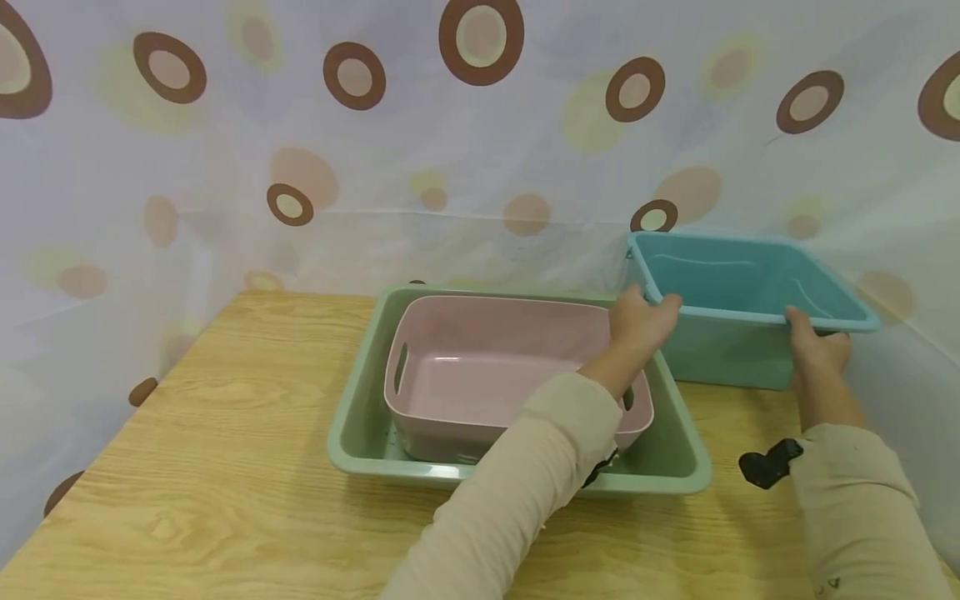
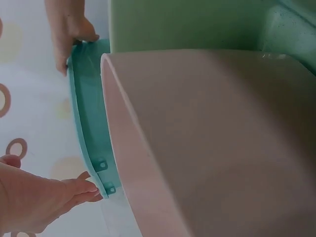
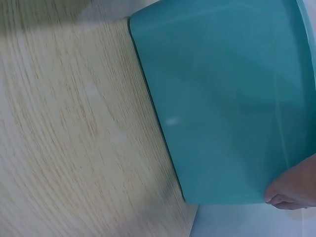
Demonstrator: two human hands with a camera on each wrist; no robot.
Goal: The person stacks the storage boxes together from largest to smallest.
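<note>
A deep blue-teal plastic bin (image 1: 735, 350) stands at the back right of the table, its rim uppermost. My left hand (image 1: 641, 321) pinches the left end of its rim, thumb on top; the left wrist view shows those fingers (image 2: 81, 190) at the rim's corner. Toward the front right corner, my right hand (image 1: 817, 346) grips the rim with the thumb over the edge. In the right wrist view that hand (image 3: 294, 187) is at the side of the bin. Left of it, a pink basket (image 1: 480, 392) with handle slots sits inside a wide green basin (image 1: 517, 483), partly hidden by my left forearm.
The wood-grain table (image 1: 187, 467) runs up to a patterned curtain (image 1: 420, 167) behind and on both sides. My left sleeve (image 1: 517, 483) crosses over the green basin's front edge. A black strap piece (image 1: 770, 463) hangs at my right cuff.
</note>
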